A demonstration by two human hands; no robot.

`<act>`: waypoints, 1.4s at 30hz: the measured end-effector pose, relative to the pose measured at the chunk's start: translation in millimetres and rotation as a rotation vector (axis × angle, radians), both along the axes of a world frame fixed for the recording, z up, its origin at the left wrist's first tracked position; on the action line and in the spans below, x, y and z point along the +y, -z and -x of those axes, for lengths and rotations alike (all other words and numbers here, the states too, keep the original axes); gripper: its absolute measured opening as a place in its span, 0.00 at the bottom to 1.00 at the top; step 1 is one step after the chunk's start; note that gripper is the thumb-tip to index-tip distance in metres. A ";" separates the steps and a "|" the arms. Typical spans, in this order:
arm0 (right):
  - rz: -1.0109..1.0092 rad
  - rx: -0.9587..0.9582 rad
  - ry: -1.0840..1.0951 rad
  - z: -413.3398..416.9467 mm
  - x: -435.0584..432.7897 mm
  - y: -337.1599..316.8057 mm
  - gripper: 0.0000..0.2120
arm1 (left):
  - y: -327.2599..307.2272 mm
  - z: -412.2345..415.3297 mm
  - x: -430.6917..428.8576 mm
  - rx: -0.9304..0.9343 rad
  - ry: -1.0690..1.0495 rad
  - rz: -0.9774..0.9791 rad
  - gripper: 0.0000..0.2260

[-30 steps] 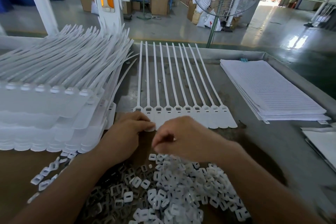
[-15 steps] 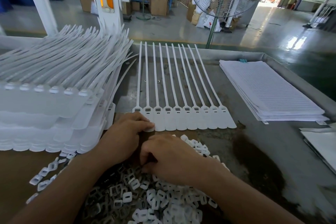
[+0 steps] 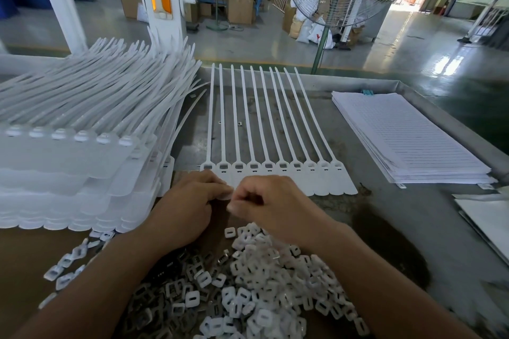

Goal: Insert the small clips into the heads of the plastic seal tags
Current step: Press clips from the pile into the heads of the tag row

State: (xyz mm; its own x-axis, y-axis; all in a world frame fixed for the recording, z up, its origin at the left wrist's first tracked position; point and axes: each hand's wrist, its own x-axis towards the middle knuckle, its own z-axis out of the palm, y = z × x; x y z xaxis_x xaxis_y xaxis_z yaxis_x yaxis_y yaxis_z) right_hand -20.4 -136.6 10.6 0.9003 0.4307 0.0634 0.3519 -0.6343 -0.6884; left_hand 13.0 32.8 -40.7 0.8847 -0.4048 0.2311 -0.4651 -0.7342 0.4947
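Note:
A strip of several joined white seal tags [image 3: 278,166] lies flat on the metal table, heads in a row toward me and tails pointing away. My left hand [image 3: 187,203] pinches the flag ends at the strip's left side. My right hand [image 3: 270,206] hovers just right of it over the flags, fingers curled, fingertips pinching what looks like a small clip, mostly hidden. A heap of small white clips [image 3: 261,283] lies under my wrists, with darker metal inserts [image 3: 168,283] on its left.
A tall stack of white tag strips [image 3: 68,162] fills the left side. A pile of lined white sheets [image 3: 407,140] lies at the right, with more sheets [image 3: 484,223] at the right edge. The table's raised metal rim [image 3: 440,115] runs behind; a fan stand [image 3: 321,47] rises beyond it.
My right hand dipped down into the clip heap, then came back up beside my left hand at the tag flags. The left hand stayed on the strip.

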 end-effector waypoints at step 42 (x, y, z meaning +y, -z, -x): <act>0.071 -0.177 0.695 -78.5 -98.8 50.6 0.09 | 2.1 0.3 2.1 0.011 -0.025 0.013 0.21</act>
